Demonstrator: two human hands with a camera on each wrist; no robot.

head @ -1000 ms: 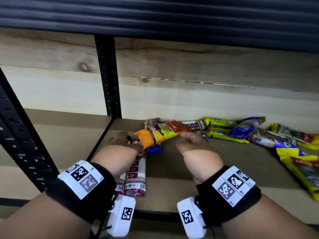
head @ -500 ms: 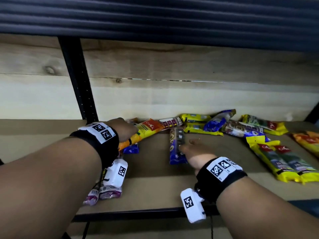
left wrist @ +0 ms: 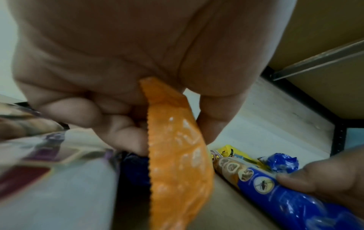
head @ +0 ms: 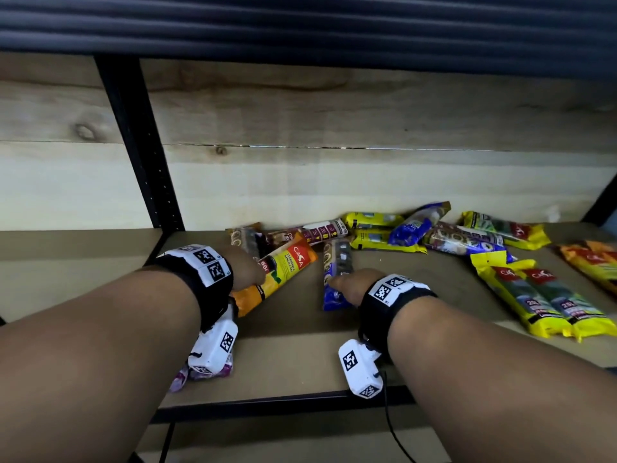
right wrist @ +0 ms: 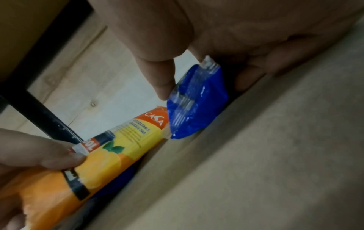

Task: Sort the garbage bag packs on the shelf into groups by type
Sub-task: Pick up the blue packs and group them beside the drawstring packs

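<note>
My left hand [head: 248, 272] grips the near end of an orange and yellow CASA garbage bag pack [head: 287, 267], held slanted just above the shelf; its crimped orange end [left wrist: 177, 155] passes between my thumb and curled fingers. My right hand [head: 349, 285] pinches the near end of a blue pack [head: 337, 267] that lies on the shelf board; thumb and fingers close on its blue end [right wrist: 195, 102]. The orange pack [right wrist: 120, 146] lies just left of it.
More packs are heaped against the back wall [head: 400, 228]. Two yellow packs [head: 541, 302] and orange ones [head: 594, 262] lie to the right. Purple-and-white packs [head: 203, 374] sit under my left wrist. A black upright post [head: 140, 145] stands at the left, the shelf's front rail [head: 283, 401] below.
My right hand let go of the orange pack, moved right and took hold of the blue pack. My left hand kept the orange pack and lowered it toward the shelf.
</note>
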